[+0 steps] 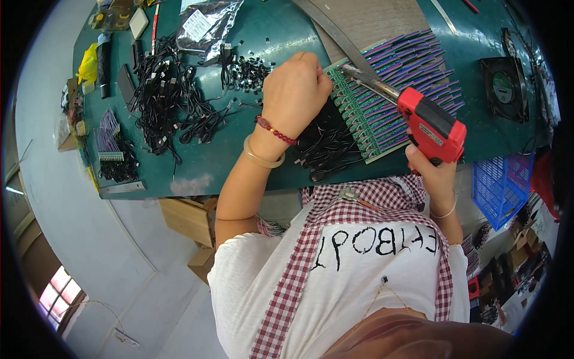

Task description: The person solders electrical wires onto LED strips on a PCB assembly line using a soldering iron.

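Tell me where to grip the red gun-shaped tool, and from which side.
Probably best to take the gun-shaped tool by its bulky body, from the near right, where the right hand holds it: the slim metal barrel points away, toward the far left.

At the right are a black fan (502,87) and blue basket (497,190).

Soldering gun (431,124), right of centre: smooth red plastic, metal barrel (387,90). Bag (222,21), upper left: glossy silver film. Apron (365,209), lower centre: matt cloth.
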Available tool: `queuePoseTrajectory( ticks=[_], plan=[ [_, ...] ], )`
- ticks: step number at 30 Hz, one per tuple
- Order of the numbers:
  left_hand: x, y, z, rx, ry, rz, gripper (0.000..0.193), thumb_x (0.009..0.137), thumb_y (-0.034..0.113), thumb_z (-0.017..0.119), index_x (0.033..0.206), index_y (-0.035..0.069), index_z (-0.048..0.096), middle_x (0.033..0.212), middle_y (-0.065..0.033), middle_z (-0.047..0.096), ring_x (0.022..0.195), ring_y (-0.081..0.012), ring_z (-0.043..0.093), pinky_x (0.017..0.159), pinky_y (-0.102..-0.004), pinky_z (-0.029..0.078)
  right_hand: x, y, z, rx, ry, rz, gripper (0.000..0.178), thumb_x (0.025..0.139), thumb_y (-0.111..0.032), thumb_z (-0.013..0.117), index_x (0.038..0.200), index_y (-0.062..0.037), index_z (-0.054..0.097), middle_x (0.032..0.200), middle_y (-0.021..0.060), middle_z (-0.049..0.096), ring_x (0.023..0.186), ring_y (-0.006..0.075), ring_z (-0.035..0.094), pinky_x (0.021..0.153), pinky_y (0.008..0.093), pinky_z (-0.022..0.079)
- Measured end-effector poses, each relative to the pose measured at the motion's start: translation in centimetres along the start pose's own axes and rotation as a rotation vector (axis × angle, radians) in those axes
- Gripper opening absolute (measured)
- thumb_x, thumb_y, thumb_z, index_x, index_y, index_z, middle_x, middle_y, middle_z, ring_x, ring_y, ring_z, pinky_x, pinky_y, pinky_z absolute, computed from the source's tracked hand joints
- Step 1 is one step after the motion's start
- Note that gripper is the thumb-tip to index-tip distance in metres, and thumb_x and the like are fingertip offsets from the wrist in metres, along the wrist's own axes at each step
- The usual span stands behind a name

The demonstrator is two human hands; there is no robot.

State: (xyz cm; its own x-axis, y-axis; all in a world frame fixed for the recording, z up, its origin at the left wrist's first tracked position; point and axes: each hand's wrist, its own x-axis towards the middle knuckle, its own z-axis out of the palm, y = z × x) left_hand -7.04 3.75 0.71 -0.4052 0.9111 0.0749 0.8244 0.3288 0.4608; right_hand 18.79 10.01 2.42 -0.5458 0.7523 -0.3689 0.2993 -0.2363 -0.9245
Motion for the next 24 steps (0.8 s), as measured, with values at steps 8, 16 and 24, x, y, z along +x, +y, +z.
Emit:
queuePoseTrajectory(
  ticks=[8, 16, 24],
  plan=[
    [0.0, 0.1, 0.0, 0.010, 0.001, 0.002, 0.008, 0.071, 0.010, 0.058, 0.069, 0.002, 0.056, 0.071, -0.0127, 0.059, 0.062, -0.0310, 0.059, 0.055, -0.0392, 0.048, 0.1, -0.1, 0.0, 0.028, 0.014, -0.002, 0.025, 0.075, -0.005, 0.070, 0.097, -0.0026, 0.060, 0.079, -0.0028, 0.057, 0.066, 0.0047, 0.051, 0.058, 0.0201, 0.041],
    [0.0, 0.1, -0.2, -0.015, -0.018, -0.037, 0.010, 0.073, 0.011, 0.057, 0.070, 0.003, 0.054, 0.072, -0.0148, 0.057, 0.065, -0.0347, 0.057, 0.057, -0.0419, 0.047, -0.6, -3.3, -8.0, 0.441, 0.111, -0.371, 0.054, 0.087, -0.027, 0.058, 0.123, 0.0045, 0.034, 0.072, 0.0086, 0.049, 0.052, 0.0103, 0.043, 0.044, 0.0212, 0.036],
    [-0.3, 0.1, -0.8, -0.168, -0.173, -0.126, 0.009, 0.079, 0.008, 0.058, 0.084, 0.001, 0.055, 0.074, -0.0177, 0.060, 0.065, -0.0327, 0.060, 0.059, -0.0383, 0.047, 3.6, 0.0, -30.7, 0.780, 0.569, -0.373, 0.035, 0.089, -0.024, 0.058, 0.111, 0.0004, 0.046, 0.089, 0.0189, 0.059, 0.054, 0.0114, 0.047, 0.047, 0.0212, 0.041]
  ],
)
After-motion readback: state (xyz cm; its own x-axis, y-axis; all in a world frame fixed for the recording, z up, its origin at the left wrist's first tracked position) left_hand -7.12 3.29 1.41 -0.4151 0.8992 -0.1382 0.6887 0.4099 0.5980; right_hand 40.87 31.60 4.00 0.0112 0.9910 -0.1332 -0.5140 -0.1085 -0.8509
